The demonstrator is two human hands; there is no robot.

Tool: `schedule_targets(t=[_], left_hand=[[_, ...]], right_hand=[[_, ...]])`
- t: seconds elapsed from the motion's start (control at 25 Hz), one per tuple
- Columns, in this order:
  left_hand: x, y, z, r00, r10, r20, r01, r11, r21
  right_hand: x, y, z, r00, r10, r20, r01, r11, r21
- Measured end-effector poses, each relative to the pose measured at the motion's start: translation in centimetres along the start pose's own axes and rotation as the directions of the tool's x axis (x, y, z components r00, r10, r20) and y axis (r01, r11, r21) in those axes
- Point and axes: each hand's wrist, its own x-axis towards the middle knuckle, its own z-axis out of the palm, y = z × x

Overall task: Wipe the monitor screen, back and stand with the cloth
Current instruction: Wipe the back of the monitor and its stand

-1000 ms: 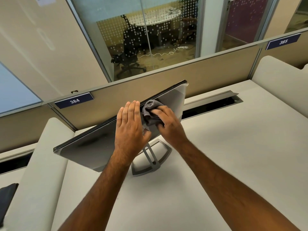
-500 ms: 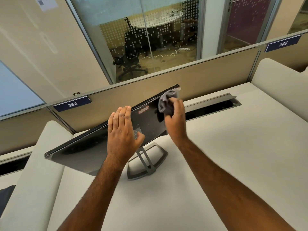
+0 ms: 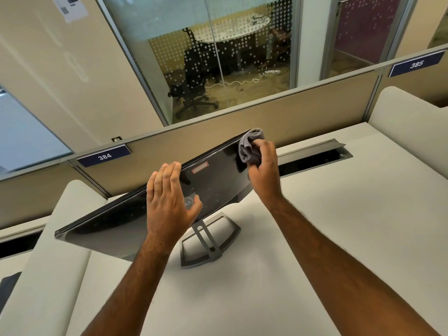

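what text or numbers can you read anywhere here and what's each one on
"384" on the blue plate on the left of the partition rail.
"385" on the blue plate on the right of the rail.
A logo on the monitor back, partly hidden by the left hand: not readable.
Red-bordered sticker on the monitor back: too blurred.
Paper notice on the wall: too small.

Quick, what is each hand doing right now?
Left hand: open, fingers straight, resting flat on the monitor back.
Right hand: closed around the grey cloth at the monitor's top corner.

Right hand (image 3: 263,170) presses cloth (image 3: 249,147) on monitor (image 3: 218,185); left hand (image 3: 169,202) flat.
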Motion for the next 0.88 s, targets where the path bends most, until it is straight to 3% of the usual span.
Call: schedule_targets(t=[0.2, 0.28, 0.48, 0.6, 0.72, 0.88], left_hand=[[-0.1, -0.1, 0.2, 1.0, 0.009, -0.018, -0.009, 0.999, 0.031], [-0.1, -0.1, 0.2, 1.0, 0.012, -0.028, -0.011, 0.999, 0.035], [-0.1, 0.0, 0.3, 0.999, -0.01, -0.036, 0.01, 1.0, 0.012], [-0.1, 0.0, 0.4, 0.999, -0.016, -0.034, 0.016, 1.0, 0.001], [0.1, -0.1, 0.4, 0.999, -0.017, -0.03, 0.017, 1.0, 0.002], [-0.1, -0.2, 0.6, 0.999, -0.015, -0.039, 0.015, 1.0, 0.002]], right_hand=[[-4.4, 2.3, 1.8, 0.972, 0.018, 0.235, -0.009, 0.999, -0.04], [-4.0, 2.6, 1.4, 0.972, 0.037, 0.234, -0.028, 0.999, -0.04], [0.3, 1.4, -0.3, 0.998, 0.054, 0.038, -0.056, 0.997, 0.046], [-1.0, 1.8, 0.5, 0.99, -0.004, 0.138, 0.003, 1.0, 0.01], [-4.3, 3.8, 1.8, 0.952, -0.011, 0.306, 0.054, 0.989, -0.135], [-3.6, 4.8, 0.7, 0.955, 0.155, 0.252, -0.141, 0.987, -0.073]])
